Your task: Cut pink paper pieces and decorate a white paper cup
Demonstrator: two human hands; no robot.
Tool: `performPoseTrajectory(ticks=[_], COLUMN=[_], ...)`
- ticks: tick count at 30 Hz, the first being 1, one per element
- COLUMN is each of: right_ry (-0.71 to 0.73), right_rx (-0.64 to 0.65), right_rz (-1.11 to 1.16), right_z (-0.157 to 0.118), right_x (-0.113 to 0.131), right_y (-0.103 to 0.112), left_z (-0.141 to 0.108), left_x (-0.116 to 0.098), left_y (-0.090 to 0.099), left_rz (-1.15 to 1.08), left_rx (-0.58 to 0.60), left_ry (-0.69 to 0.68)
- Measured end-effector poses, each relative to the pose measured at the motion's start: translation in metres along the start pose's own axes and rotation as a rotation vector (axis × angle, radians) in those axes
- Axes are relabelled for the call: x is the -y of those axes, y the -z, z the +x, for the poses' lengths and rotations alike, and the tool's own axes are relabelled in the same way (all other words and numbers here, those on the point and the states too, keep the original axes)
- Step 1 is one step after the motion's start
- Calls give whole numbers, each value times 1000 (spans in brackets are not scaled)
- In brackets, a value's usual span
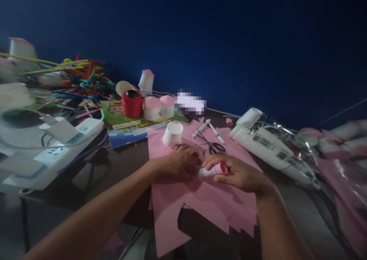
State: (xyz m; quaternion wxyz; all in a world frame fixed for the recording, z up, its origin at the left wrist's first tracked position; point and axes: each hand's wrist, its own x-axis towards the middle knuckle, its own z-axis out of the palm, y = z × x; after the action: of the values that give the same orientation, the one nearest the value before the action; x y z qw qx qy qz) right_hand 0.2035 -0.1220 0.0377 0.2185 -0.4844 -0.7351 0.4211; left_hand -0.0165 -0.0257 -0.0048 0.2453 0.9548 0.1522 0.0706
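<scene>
My right hand (233, 172) is closed round a small patterned roll (208, 172) with a pink paper band (220, 168) at its right end. At the roll's left end is my left hand (180, 162), its fingers bent and close together; what they hold, if anything, is hidden. Both hands are over cut pink paper sheets (169, 214). An upside-down white paper cup (172, 134) stands just behind my left hand. Black scissors (215, 147) lie behind my right hand, beside two white pens, one of them (217, 133) with a blue band.
Cups with pink cone tops (151, 108) and a red thread spool (132, 104) stand at the back left. A power strip (54, 155) and colourful pipe cleaners (86, 74) are at left. Bagged stacked cups (260, 145) lie at right.
</scene>
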Motion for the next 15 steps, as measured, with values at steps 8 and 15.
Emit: performPoseTrajectory(ticks=[8,15], right_ry=[88,57], right_rx=[-105,-65], right_rz=[197,149], right_z=[-12,-4], right_x=[-9,-13], right_y=[11,6], left_z=[2,0], left_x=[-4,-4], left_y=[0,4], left_rz=[43,19], left_rx=[-4,4], left_ry=[15,2])
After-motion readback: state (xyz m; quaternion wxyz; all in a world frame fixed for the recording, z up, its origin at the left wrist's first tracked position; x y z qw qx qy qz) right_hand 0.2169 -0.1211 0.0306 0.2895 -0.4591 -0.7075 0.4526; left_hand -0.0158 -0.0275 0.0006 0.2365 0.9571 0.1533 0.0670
